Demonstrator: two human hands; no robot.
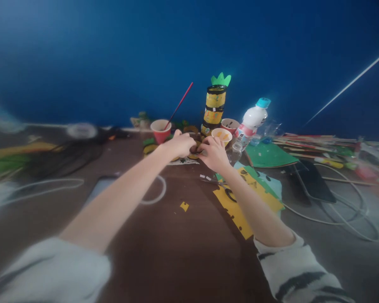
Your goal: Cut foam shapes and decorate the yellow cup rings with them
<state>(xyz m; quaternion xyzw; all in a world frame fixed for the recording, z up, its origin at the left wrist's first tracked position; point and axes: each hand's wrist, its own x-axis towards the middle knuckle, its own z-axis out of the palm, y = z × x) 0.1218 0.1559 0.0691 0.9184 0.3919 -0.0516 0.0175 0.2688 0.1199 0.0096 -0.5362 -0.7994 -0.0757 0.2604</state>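
Note:
Both my hands are stretched out to the far side of the brown table [164, 252]. My left hand [181, 145] has its fingers curled down over a small dark-brown and yellow piece [194, 155], partly hidden by the fingers. From the right, my right hand [214, 153] pinches at the same spot, its fingertips close to the left ones. Exactly what the fingers grip is too small to make out. Just behind stands a pineapple-like stack [214, 110] of yellow and black bands with a green paper crown [221, 80]. A white-lined cup [221, 135] is right behind my right hand.
A red cup [161, 132] holds a thin red stick [183, 99]. Right of centre are a bottle [251, 124], a green sheet [270, 155], yellow paper [240, 221], scissors [230, 194] and a dark phone [316, 181] with white cables. A yellow scrap [184, 206] lies mid-table.

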